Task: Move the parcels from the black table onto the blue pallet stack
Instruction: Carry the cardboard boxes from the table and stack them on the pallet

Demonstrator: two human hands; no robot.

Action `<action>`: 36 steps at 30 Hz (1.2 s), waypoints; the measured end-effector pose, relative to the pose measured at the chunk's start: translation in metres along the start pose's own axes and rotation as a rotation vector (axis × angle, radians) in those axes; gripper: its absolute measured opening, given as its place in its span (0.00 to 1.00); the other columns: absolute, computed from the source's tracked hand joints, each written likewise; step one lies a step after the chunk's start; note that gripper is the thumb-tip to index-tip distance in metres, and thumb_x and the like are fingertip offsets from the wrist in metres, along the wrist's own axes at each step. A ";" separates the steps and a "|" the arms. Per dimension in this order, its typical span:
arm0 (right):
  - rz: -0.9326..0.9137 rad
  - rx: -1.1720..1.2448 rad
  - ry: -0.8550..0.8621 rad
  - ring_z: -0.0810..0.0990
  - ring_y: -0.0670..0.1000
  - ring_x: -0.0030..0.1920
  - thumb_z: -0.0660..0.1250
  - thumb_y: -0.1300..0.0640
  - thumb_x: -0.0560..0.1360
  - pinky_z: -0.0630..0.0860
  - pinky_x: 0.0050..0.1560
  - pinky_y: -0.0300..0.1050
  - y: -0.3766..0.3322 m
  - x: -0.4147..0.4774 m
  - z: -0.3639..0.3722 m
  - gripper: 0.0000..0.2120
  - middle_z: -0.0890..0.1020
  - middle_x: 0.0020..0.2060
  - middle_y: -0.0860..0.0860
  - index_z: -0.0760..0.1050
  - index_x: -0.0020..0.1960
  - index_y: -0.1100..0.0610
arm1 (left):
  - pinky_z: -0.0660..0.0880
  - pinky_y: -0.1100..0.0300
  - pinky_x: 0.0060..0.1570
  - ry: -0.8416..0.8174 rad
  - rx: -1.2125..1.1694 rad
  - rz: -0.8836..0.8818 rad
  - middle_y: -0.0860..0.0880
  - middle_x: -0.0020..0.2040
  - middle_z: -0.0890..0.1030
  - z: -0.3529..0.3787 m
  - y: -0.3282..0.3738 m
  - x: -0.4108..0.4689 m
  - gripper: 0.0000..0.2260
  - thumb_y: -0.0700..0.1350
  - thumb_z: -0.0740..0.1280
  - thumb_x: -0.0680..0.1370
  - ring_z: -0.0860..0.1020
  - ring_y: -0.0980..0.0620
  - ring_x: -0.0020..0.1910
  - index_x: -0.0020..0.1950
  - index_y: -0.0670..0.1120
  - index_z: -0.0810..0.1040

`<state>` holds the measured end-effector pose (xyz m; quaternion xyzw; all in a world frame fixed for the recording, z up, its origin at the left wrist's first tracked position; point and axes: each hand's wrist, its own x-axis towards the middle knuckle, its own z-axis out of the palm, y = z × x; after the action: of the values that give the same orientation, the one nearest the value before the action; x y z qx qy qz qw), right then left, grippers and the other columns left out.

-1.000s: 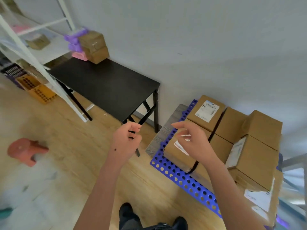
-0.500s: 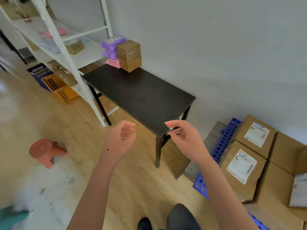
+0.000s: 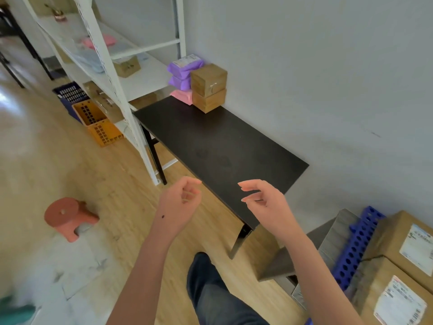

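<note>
The black table (image 3: 218, 146) runs along the grey wall. At its far end stand two stacked brown boxes (image 3: 208, 87), with purple soft parcels (image 3: 182, 71) and a pink one (image 3: 181, 96) behind them. The blue pallet stack (image 3: 356, 247) lies at the lower right, carrying labelled cardboard parcels (image 3: 403, 270). My left hand (image 3: 180, 205) hovers over the floor beside the table's near edge, fingers loosely curled and holding nothing. My right hand (image 3: 267, 202) hangs over the table's near corner, fingers apart and empty.
A white metal shelf rack (image 3: 112, 73) stands left of the table, with orange (image 3: 98, 123) and blue crates (image 3: 70, 95) under it. A red stool (image 3: 68, 216) sits on the wooden floor at left. My leg (image 3: 215, 292) shows below.
The view has swung left from the pallet toward the table, which now looks closer. Both empty hands have stayed raised in front of me.
</note>
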<state>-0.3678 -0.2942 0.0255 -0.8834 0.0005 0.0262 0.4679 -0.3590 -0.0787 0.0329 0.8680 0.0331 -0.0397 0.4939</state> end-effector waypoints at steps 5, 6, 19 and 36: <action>0.041 0.016 -0.028 0.81 0.41 0.48 0.64 0.64 0.77 0.75 0.49 0.30 -0.008 0.075 0.013 0.18 0.78 0.52 0.40 0.75 0.57 0.41 | 0.67 0.71 0.37 -0.025 0.044 -0.011 0.57 0.46 0.78 -0.020 0.001 0.077 0.10 0.43 0.66 0.77 0.75 0.62 0.46 0.56 0.54 0.76; 0.049 0.021 -0.034 0.81 0.41 0.48 0.64 0.64 0.77 0.75 0.49 0.31 -0.011 0.092 0.014 0.18 0.78 0.53 0.40 0.75 0.57 0.42 | 0.67 0.71 0.37 -0.026 0.056 -0.010 0.57 0.46 0.78 -0.024 0.002 0.093 0.10 0.43 0.66 0.77 0.75 0.61 0.46 0.56 0.53 0.76; 0.094 -0.025 -0.046 0.79 0.41 0.49 0.65 0.63 0.77 0.71 0.42 0.23 -0.030 0.256 0.004 0.19 0.77 0.52 0.39 0.73 0.56 0.39 | 0.72 0.69 0.41 -0.072 0.081 -0.017 0.55 0.47 0.78 -0.040 0.019 0.254 0.10 0.42 0.67 0.77 0.77 0.57 0.45 0.58 0.51 0.75; 0.264 0.048 0.151 0.80 0.41 0.48 0.63 0.63 0.75 0.72 0.41 0.29 -0.063 0.422 0.027 0.18 0.78 0.53 0.40 0.76 0.59 0.42 | 0.65 0.73 0.35 -0.218 0.162 0.230 0.62 0.43 0.74 -0.069 0.039 0.493 0.11 0.42 0.68 0.75 0.75 0.63 0.41 0.54 0.55 0.74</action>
<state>0.0536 -0.2263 0.0425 -0.8636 0.1524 0.0211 0.4802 0.1378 -0.0299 0.0516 0.8935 -0.1237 -0.0793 0.4243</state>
